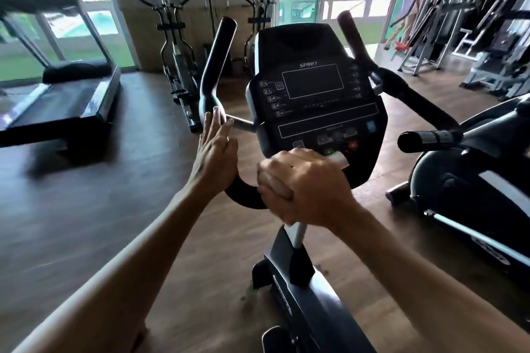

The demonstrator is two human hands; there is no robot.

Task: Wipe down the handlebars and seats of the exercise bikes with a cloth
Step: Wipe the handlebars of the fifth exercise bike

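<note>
A black exercise bike with a "SPIRIT" console (pixel 312 89) stands right in front of me. Its left handlebar (pixel 213 66) rises at the far end and curves round toward me. My left hand (pixel 215 152) lies against that bar with straight fingers, touching its bend. My right hand (pixel 301 186) is curled round the near end of the same bar, below the console. A pale grey bit shows past its knuckles. No cloth is plainly visible. The right handlebar (pixel 430 137) is free. The seat is out of view.
A second exercise bike (pixel 473 189) stands close on the right. There is a treadmill (pixel 66 100) at the left, two ellipticals (pixel 172 37) by the windows, and weight machines (pixel 487 37) at the far right with a person beside them. Wood floor lies between the machines.
</note>
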